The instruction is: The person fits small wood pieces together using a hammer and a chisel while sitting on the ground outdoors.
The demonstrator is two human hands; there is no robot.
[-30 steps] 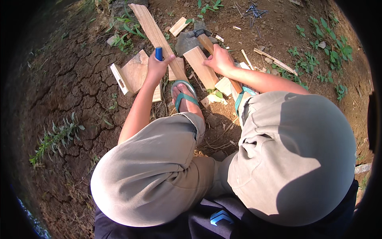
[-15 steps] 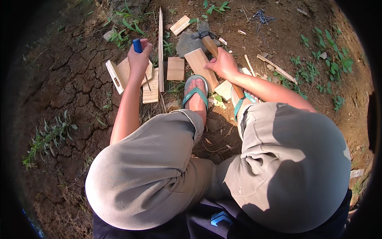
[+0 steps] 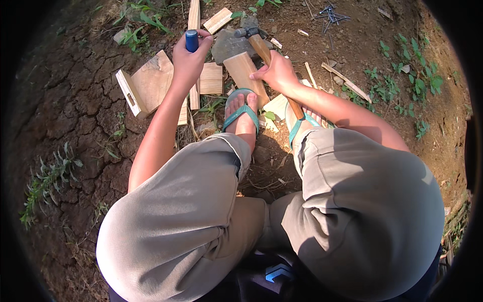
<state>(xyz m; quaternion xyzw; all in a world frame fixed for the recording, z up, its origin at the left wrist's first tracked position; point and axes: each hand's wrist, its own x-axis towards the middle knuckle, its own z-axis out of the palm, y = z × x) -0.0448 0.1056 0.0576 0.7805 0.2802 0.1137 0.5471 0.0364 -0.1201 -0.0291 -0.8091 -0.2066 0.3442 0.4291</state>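
Observation:
My left hand is closed around the blue handle of a chisel, held upright above wood pieces; its blade is hidden behind my hand and forearm. My right hand is wrapped over the wooden handle of a hammer. Its thumb rests against a thick wooden block, which leans on a grey stone by my left foot. The hammer's metal head lies over the stone's far side, and its handle end reaches down to my right sandal.
Left of my left forearm lie a slotted wood piece and a wide board. A square board and a long stick lie near the chisel. Nails are piled at the far right. A splintered strip lies on the soil.
My left hand has moved right with the chisel, now over the long stick. The chisel blade, visible before, is hidden. My right hand keeps its place on the hammer; the view has shifted slightly.

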